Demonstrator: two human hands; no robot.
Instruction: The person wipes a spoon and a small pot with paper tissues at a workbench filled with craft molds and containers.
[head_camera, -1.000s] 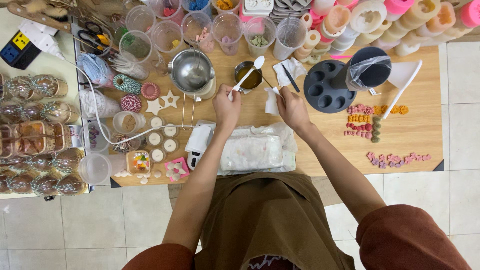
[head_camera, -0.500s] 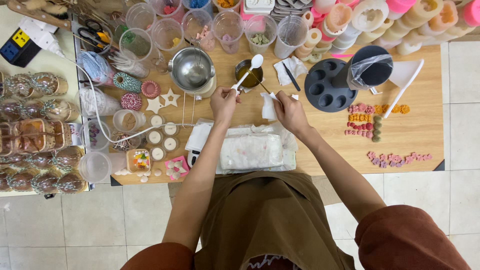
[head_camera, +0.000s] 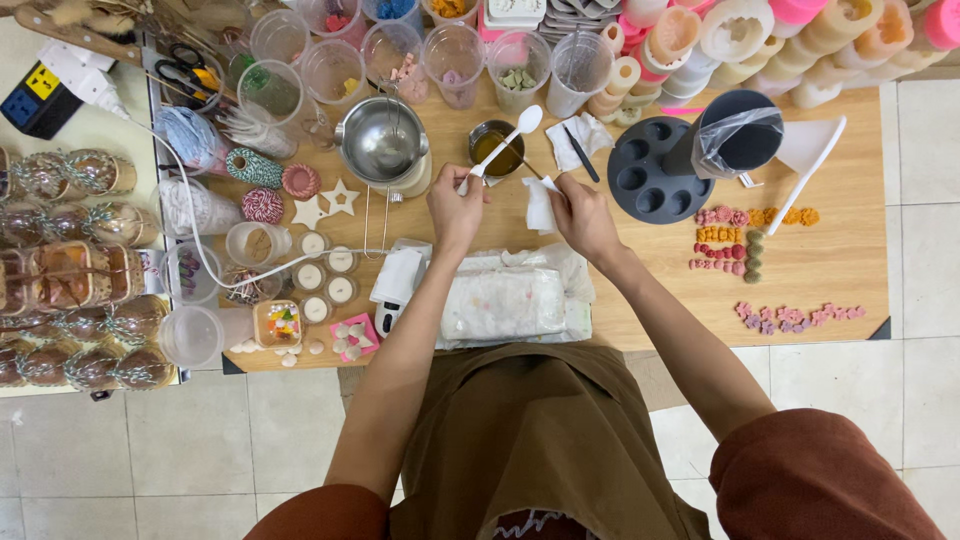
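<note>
My left hand grips the handle of a white plastic spoon, whose bowl points up and to the right, over a small dark cup of yellow-brown liquid. My right hand pinches a folded white tissue just right of the spoon's handle. Both hands hover above the wooden table, close together. A steel pouring pot stands to the left of my left hand.
A black round mould with several holes and a black cup sit at the right. Clear plastic cups line the back. Small coloured wax shapes lie at the right, tealight cups at the left. A wrapped white slab lies in front.
Both hands have drawn slightly closer together. The tissue in my right hand has moved toward the spoon's handle, and the spoon stays tilted over the small cup.
</note>
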